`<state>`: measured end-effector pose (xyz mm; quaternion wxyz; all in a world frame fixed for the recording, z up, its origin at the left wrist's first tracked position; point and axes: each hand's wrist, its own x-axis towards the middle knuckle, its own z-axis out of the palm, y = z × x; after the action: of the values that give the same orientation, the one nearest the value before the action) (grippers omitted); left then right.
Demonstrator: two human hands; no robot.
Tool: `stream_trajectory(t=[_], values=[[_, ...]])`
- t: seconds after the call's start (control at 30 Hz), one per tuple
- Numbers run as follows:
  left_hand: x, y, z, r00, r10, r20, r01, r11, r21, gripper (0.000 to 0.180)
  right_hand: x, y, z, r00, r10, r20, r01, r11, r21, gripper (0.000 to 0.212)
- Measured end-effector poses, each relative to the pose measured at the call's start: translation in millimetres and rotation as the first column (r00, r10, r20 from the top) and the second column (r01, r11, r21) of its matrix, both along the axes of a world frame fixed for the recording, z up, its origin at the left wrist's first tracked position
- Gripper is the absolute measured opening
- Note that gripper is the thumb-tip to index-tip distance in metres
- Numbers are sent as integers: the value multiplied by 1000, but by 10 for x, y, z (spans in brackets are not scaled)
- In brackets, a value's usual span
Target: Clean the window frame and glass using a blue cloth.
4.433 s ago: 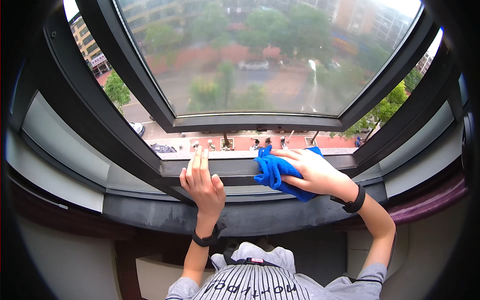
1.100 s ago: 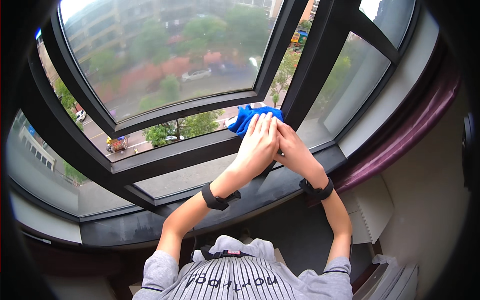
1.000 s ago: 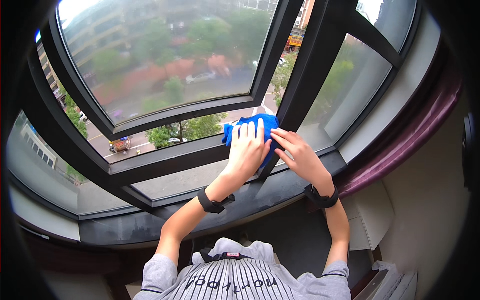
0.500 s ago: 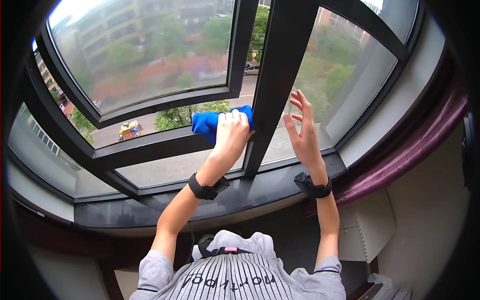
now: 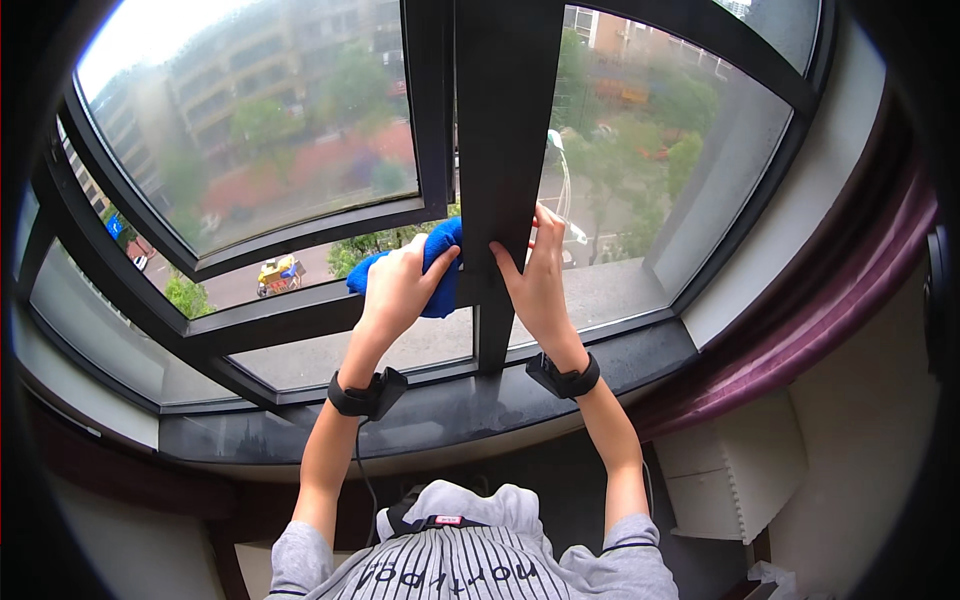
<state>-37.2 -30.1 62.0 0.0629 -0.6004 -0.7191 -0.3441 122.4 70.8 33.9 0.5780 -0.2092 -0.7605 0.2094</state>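
Observation:
A bunched blue cloth (image 5: 443, 290) is gripped in my left hand (image 5: 395, 285) and pressed to the lower rail (image 5: 285, 318) of the window frame, where it meets the thick dark upright post (image 5: 505, 130). My thumb lies over the cloth's top. Just right of it, my right hand (image 5: 543, 290) rests with its thumb on the post and its fingers apart, partly over the edge of the right pane (image 5: 640, 190). Nothing shows in that hand. To the left, a window sash (image 5: 320, 228) stands tilted outward, leaving a gap above the rail.
A dark stone sill (image 5: 440, 405) runs below the window. At the right hangs a purple curtain (image 5: 770, 345), with a white cabinet (image 5: 715, 480) beneath it. A thin white cord-like shape (image 5: 566, 190) shows at the right pane. Cables hang from the black wrist straps.
My left hand and the cloth have shifted left in the picture, and the view has moved somewhat. From in front of the right pane, my right hand has come left and down onto the post.

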Motion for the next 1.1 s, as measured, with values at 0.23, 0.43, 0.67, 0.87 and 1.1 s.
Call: stream_trajectory(t=[0.23, 0.43, 0.67, 0.87, 1.1], values=[[51, 17, 16, 999, -40, 33, 40, 999, -4, 36, -19, 48, -51, 1000, 16, -5, -17, 998, -58, 66], [57, -36, 63, 995, -99, 12, 99, 994, -37, 34, -25, 27, -46, 1000, 6, -28, -8, 998, -55, 68], [13, -50, 135, 984, -171, 52, 177, 975, -133, 34, -9, 7, -102, 999, -34, -16, 34, 998, -51, 66], [-161, 15, 22, 946, -205, 251, 215, 976, -14, 39, -79, -25, -134, 996, -74, -40, 71, 995, -72, 63], [-196, 158, -26, 655, -347, 671, 196, 936, 294, 53, -76, -65, -112, 994, -91, -64, 81, 987, -139, 56]])
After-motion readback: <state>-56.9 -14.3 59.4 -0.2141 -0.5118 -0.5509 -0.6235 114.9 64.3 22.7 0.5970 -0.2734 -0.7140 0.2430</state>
